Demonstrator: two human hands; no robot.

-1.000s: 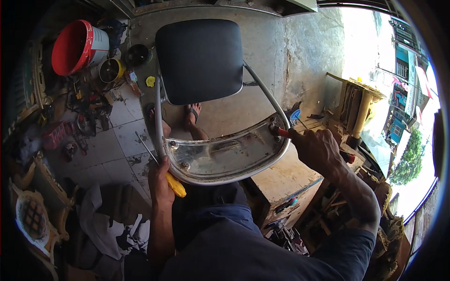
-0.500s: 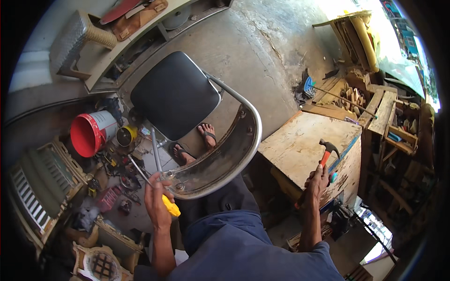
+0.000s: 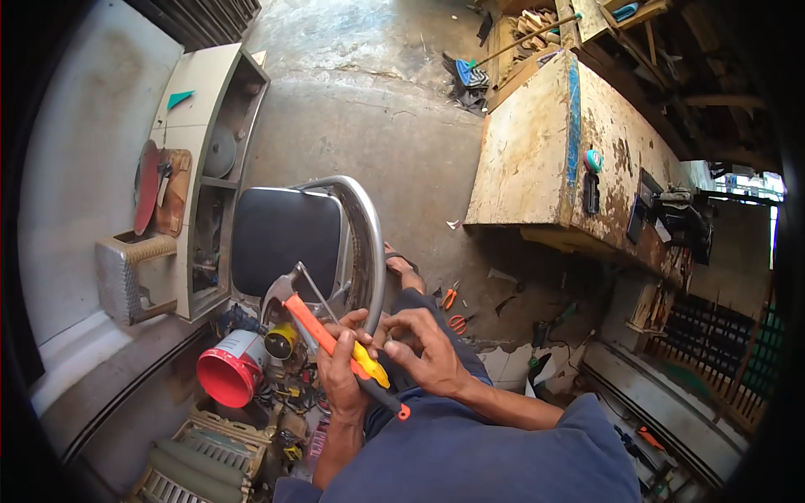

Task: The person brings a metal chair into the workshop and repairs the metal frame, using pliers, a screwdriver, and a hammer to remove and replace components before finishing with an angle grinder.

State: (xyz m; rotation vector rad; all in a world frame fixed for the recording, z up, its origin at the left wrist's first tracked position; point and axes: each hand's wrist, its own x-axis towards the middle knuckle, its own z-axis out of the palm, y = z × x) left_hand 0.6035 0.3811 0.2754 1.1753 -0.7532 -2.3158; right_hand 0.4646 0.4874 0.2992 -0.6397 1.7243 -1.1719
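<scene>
My left hand (image 3: pixel 342 379) is closed around two tools at once. One is a claw hammer (image 3: pixel 312 323) with an orange and black handle, its head up by the chair seat. Alongside it lies a screwdriver (image 3: pixel 366 362) with a yellow handle, its thin shaft pointing toward the seat. My right hand (image 3: pixel 432 356) is beside the left one at the lower end of the chair's curved tube, fingers bent and apart, with nothing visible in them. The metal-framed chair (image 3: pixel 375 239) stands before me, its black seat (image 3: pixel 285 239) on the far left side of the curved back.
A worn wooden cabinet (image 3: pixel 524 172) stands to the right. Orange-handled pliers (image 3: pixel 450 297) lie on the floor near my leg. At left are a red and white bucket (image 3: pixel 226 377), a yellow can (image 3: pixel 283 342) and a low shelf unit (image 3: pixel 194 168). Scrap wood (image 3: pixel 528 38) is piled at the back.
The hammer has passed from my right hand to my left, which still holds the screwdriver. My right hand has come across to the chair, and the view has turned rightward.
</scene>
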